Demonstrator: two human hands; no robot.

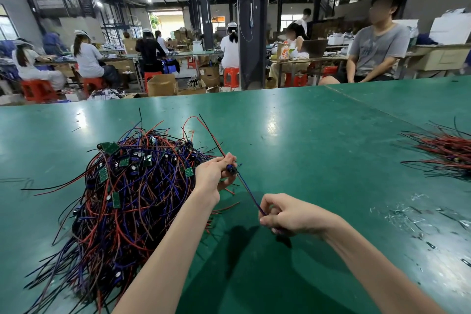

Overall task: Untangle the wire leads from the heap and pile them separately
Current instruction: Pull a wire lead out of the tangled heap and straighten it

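A big tangled heap (122, 199) of red, black and purple wire leads with small green circuit boards lies on the green table (305, 140) at the left. My left hand (212, 177) pinches one lead's small board end (231, 169) just right of the heap; its red and black wires stick up behind the fingers. My right hand (288, 214) pinches the purple wire (248, 190) of the same lead, stretched taut between both hands. A separate pile of sorted leads (446, 153) lies at the far right edge.
Bits of cut wire and scraps (418, 219) litter the table at the right. A seam in the table (382, 112) runs diagonally at the back right. Beyond the far edge, several people sit at other benches, one close by at the right.
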